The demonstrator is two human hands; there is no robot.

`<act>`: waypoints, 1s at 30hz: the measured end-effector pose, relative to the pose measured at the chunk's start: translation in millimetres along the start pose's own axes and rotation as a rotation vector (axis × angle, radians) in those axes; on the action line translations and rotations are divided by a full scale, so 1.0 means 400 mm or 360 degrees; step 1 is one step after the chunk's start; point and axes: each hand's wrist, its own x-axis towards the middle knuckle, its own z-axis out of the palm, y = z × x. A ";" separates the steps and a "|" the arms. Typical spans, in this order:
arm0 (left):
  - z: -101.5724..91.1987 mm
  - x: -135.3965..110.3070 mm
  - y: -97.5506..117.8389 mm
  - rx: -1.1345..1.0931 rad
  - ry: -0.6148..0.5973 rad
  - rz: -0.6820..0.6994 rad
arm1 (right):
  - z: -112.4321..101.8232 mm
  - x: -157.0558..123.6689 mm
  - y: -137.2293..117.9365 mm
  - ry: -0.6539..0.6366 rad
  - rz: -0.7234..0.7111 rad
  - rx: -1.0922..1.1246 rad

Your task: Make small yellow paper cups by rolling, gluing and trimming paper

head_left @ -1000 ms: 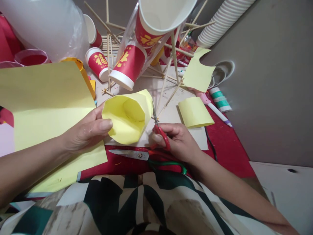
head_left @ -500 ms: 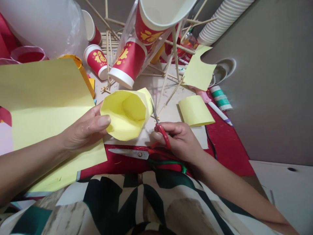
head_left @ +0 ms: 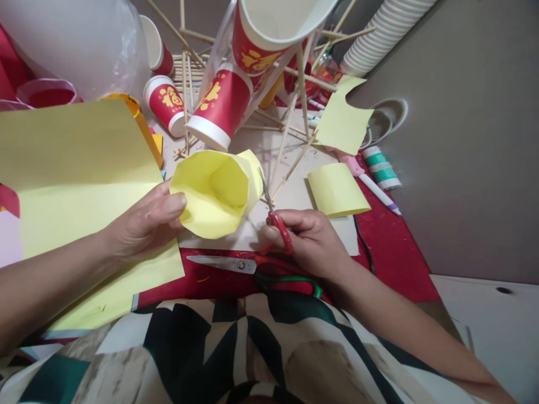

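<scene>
My left hand (head_left: 154,219) grips a rolled yellow paper cone (head_left: 197,207) by its left rim, thumb on the near side. The cone's wide mouth faces me, and a folded flap stands at its right side. In my right hand (head_left: 305,238) is a small pair of scissors (head_left: 280,227) with red handles. Their blades point up and away, close beside the flap; whether they touch the paper I cannot tell. A larger pair of scissors (head_left: 227,262) with a green and red handle lies just below my hands, its handle partly behind my right wrist.
Large yellow paper sheets (head_left: 96,163) lie at left. A curved yellow piece (head_left: 337,191) and a notched yellow scrap (head_left: 347,120) are at right. Red paper cups (head_left: 221,106) hang among wooden sticks (head_left: 303,95) behind the cone. Stacked white cups (head_left: 385,36) lean at the wall.
The cone and my left hand have shifted very slightly left and up. My right hand and the small scissors stay almost in place.
</scene>
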 end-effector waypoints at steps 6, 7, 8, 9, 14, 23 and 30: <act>-0.006 -0.001 -0.009 -0.0062 -0.0115 -0.0030 | 0.005 -0.003 0.004 -0.0037 0.0134 0.0135; -0.006 -0.001 -0.010 -0.0066 -0.0125 -0.0036 | 0.005 -0.003 0.006 -0.0043 0.0151 0.0147; -0.005 -0.002 -0.010 -0.0067 -0.0133 -0.0041 | 0.005 -0.003 0.006 -0.0045 0.0158 0.0147; -0.005 -0.002 -0.010 -0.0064 -0.0139 -0.0043 | 0.005 -0.002 0.007 -0.0044 0.0156 0.0131; -0.005 -0.004 -0.009 0.0006 -0.0086 -0.0021 | 0.000 -0.001 0.004 -0.0017 0.0060 0.0021; -0.012 0.007 -0.004 0.0034 -0.0050 0.0029 | -0.002 0.002 -0.002 -0.0018 0.0006 -0.0041; -0.014 0.010 0.002 0.0061 -0.0064 0.0036 | 0.001 0.001 -0.002 -0.0051 0.0117 0.0051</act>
